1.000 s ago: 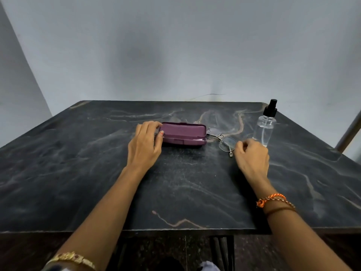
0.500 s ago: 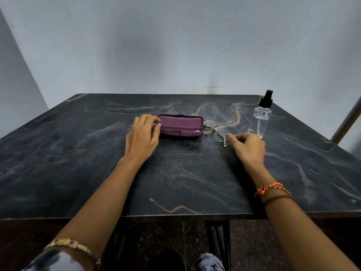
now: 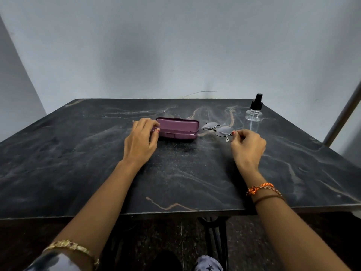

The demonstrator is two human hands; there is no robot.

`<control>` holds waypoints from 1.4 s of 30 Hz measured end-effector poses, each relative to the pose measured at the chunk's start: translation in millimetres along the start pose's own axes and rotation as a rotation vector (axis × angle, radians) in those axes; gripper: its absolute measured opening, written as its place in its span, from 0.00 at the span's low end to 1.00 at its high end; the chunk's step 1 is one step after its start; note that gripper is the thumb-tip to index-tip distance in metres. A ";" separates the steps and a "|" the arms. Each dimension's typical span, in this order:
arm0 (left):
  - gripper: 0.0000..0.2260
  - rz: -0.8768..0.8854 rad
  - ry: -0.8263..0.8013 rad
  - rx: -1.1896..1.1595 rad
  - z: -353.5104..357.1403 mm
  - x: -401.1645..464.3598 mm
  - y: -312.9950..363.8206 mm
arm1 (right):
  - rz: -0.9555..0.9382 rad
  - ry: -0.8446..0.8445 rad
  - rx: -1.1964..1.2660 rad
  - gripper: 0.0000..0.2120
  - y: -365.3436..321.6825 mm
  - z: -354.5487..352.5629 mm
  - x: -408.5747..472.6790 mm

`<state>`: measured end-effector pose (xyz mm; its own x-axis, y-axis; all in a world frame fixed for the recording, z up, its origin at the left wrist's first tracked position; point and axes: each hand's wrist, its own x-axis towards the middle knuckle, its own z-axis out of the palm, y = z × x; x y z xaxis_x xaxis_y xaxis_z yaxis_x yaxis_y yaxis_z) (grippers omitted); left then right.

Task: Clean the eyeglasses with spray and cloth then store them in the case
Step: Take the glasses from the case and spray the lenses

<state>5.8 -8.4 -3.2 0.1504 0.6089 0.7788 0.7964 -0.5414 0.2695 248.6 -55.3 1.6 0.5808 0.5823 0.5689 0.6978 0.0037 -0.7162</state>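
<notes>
While the right hand (image 3: pixel 248 147) has its thumb and forefinger pinched narrow on the near right corner of the eyeglasses (image 3: pixel 217 129), the rest of its fingers (image 3: pixel 241 133) curl loosely behind the pinch.

Item, left hand (image 3: pixel 141 140): fingers (image 3: pixel 145 124) curled over the left end of the case (image 3: pixel 176 128), thumb against its near edge, gripping it in place.

Item, eyeglasses: thin metal frame, round lenses, lying on the surface (image 3: pixel 78 163) just right of the case and apart from it; whether the right lens has left the surface cannot be told.

Item, case: purple hard shell, lid down, resting at the middle of the surface toward the far side.

Item, spray bottle (image 3: pixel 253 116): clear body, black pump top, upright at the far right, just beyond the eyeglasses, untouched by either hand.

Item, cloth: not visible anywhere; possibly inside the shut case, though nothing shows this.

Progress, as judged: the task stands at its very start. Nothing shows that any spray has been applied or any wiping done, and nothing is stored. The step in hand appears to be taking up the eyeglasses while steadying or preparing to open the case.

Remaining: lift the eyeglasses, find the cloth, spray the lenses, wipe them, open the case, lay the eyeglasses inside, close the lid.
</notes>
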 end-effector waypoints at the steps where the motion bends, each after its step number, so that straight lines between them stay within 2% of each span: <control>1: 0.05 -0.001 0.011 -0.009 -0.2 -0.7 0.4 | -0.026 0.042 -0.002 0.10 -0.5 -0.4 -0.6; 5: 0.07 -0.032 0.084 -0.176 -0.3 0.8 6.7 | -0.012 0.173 0.200 0.07 -4.5 -3.9 1.5; 8: 0.10 -0.088 0.196 -0.515 -2.0 7.1 22.1 | 0.066 0.087 0.535 0.05 -11.5 -3.3 4.0; 11: 0.10 -0.127 0.202 -0.708 1.2 14.5 36.5 | 0.123 0.025 0.769 0.06 -16.1 0.8 6.0; 14: 0.07 -0.205 0.156 -0.945 5.7 28.1 48.7 | 0.110 -0.031 0.872 0.08 -18.4 4.9 10.7; 17: 0.09 -0.379 0.129 -1.234 8.0 51.1 57.0 | 0.061 -0.092 0.906 0.08 -22.1 9.3 23.5; 19: 0.09 -0.466 0.073 -1.337 8.3 65.2 59.8 | 0.028 -0.132 0.896 0.08 -26.7 11.5 33.8; 24: 0.08 -0.530 0.063 -1.423 13.4 78.5 54.9 | -0.006 -0.146 0.900 0.09 -30.5 20.7 50.4; 29: 0.14 -0.617 0.050 -1.582 25.9 69.9 48.8 | -0.020 -0.160 0.935 0.09 -21.1 32.1 55.4; 34: 0.06 -0.658 0.063 -1.680 24.3 65.9 50.9 | 0.065 -0.351 1.170 0.03 -26.2 29.1 53.2; 38: 0.05 -0.592 0.127 -1.700 13.1 70.3 55.5 | 0.100 -0.503 1.331 0.05 -33.2 23.5 54.1; 40: 0.06 -0.526 0.203 -1.656 6.5 74.9 56.8 | 0.065 -0.476 1.347 0.06 -38.3 21.7 53.9; 42: 0.07 -0.481 0.260 -1.585 3.4 77.1 57.8 | -0.004 -0.401 1.295 0.11 -41.5 20.6 54.3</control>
<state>65.4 9.3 70.5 -0.1380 0.8639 0.4844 -0.6242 -0.4556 0.6346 242.6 -7.1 53.9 0.2636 0.7744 0.5752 -0.3218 0.6327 -0.7044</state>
